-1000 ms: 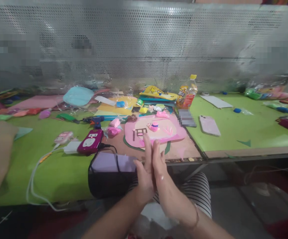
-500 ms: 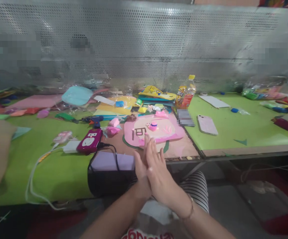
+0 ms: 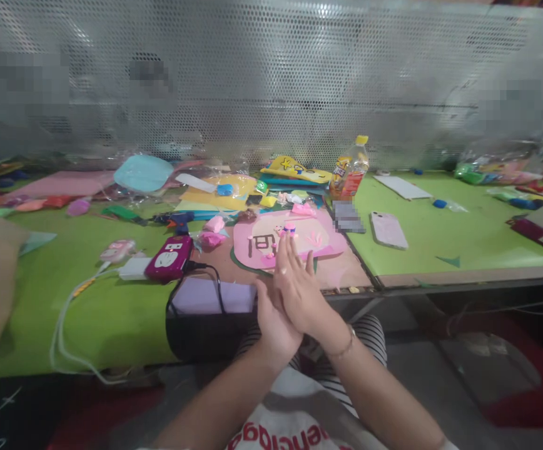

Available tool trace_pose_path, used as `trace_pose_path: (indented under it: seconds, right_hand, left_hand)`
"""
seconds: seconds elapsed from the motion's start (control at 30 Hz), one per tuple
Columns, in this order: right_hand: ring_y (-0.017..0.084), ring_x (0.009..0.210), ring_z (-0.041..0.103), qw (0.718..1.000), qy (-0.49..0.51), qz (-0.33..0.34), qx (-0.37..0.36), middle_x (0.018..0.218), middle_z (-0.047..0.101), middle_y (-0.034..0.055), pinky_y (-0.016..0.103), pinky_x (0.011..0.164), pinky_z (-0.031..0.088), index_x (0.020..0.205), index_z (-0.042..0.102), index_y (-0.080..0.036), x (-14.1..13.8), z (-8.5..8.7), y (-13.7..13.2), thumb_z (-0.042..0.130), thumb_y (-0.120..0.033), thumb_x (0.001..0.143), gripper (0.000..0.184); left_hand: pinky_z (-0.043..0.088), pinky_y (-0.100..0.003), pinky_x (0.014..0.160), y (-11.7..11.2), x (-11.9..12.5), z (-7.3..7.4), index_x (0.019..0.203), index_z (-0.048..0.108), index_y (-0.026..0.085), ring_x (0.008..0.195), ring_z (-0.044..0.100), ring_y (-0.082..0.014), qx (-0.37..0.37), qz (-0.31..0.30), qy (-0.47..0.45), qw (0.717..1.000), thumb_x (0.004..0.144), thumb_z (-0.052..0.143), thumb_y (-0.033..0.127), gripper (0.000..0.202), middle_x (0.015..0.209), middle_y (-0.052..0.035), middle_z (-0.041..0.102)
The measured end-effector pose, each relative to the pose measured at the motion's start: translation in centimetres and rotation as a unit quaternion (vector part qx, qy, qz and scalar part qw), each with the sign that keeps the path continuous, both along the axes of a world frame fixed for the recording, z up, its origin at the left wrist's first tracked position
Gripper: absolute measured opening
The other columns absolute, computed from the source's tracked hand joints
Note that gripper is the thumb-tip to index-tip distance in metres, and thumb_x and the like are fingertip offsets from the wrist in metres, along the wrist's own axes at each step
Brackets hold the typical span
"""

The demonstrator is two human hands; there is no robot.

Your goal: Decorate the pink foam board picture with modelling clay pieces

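At the near edge of the tabletop [image 3: 112,325], I see the left hand [image 3: 271,322] and right hand [image 3: 299,290] pressed flat, palm to palm; anything between them is hidden. Just beyond, the pink board [image 3: 323,240] carries 2 clay pieces [image 3: 288,229]; I judge it partly decorated.

Soft, even light; glare patches on the mesh wall [image 3: 271,81]. The whole picture is slightly blurred, edges bowed, some spots pixelated.

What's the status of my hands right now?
Left hand and right hand flat, palm to palm. Anything between them hidden. Pink board lies just beyond.
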State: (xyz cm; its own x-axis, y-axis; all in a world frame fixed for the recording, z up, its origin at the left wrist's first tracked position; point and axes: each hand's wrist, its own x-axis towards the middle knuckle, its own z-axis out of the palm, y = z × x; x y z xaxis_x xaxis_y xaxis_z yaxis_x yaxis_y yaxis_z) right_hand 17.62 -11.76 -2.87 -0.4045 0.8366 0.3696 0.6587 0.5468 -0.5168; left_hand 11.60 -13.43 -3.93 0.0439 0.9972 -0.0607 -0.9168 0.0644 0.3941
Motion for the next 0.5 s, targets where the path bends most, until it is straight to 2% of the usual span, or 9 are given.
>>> trace_pose_path:
  seconds: [0.13,0.3,0.4,0.5]
  right_hand:
    - [0.017,0.142,-0.007,0.999,0.031,-0.002,-0.015,0.155,-0.007,0.0015,0.057,0.111,-0.002,0.147,-0.009,-0.024,1.1,-0.3,3.6,-0.003,-0.037,0.095,0.053]
    - [0.019,0.141,-0.01,0.999,0.028,-0.032,-0.014,0.155,-0.008,0.0038,0.059,0.11,-0.001,0.146,-0.012,-0.024,2.0,-0.6,6.3,-0.001,-0.038,0.096,0.054]
    - [0.019,0.141,-0.009,0.999,0.0,-0.041,-0.003,0.154,-0.007,0.0071,0.059,0.11,0.001,0.146,-0.015,-0.019,1.6,-0.5,5.6,0.0,-0.036,0.096,0.054]
    - [0.019,0.142,-0.007,0.999,-0.035,-0.018,0.02,0.155,-0.004,0.0073,0.056,0.112,0.004,0.145,-0.016,-0.019,0.4,-0.9,2.2,0.006,-0.034,0.097,0.055]
  left_hand:
    - [0.016,-0.041,0.115,-0.5,0.1,-0.2,0.135,0.044,0.024,0.138,0.026,-0.0223,0.062,-0.083,-0.042,0.994,0.087,0.014,0.065,0.07,0.142,-0.0045,0.042]
    - [0.014,-0.038,0.116,-0.6,0.2,-0.6,0.135,0.045,0.021,0.138,0.024,-0.02,0.103,-0.094,-0.051,0.989,0.087,0.011,0.064,0.073,0.144,-0.0049,0.04]
    - [0.013,-0.039,0.116,-0.4,0.0,-0.6,0.135,0.045,0.022,0.139,0.023,-0.021,0.085,-0.097,-0.048,0.99,0.086,0.012,0.066,0.074,0.144,-0.0043,0.04]
    - [0.016,-0.039,0.115,0.1,-0.7,-0.6,0.137,0.042,0.025,0.139,0.022,-0.0212,0.015,-0.084,-0.048,0.995,0.087,0.015,0.064,0.069,0.144,-0.0021,0.04]
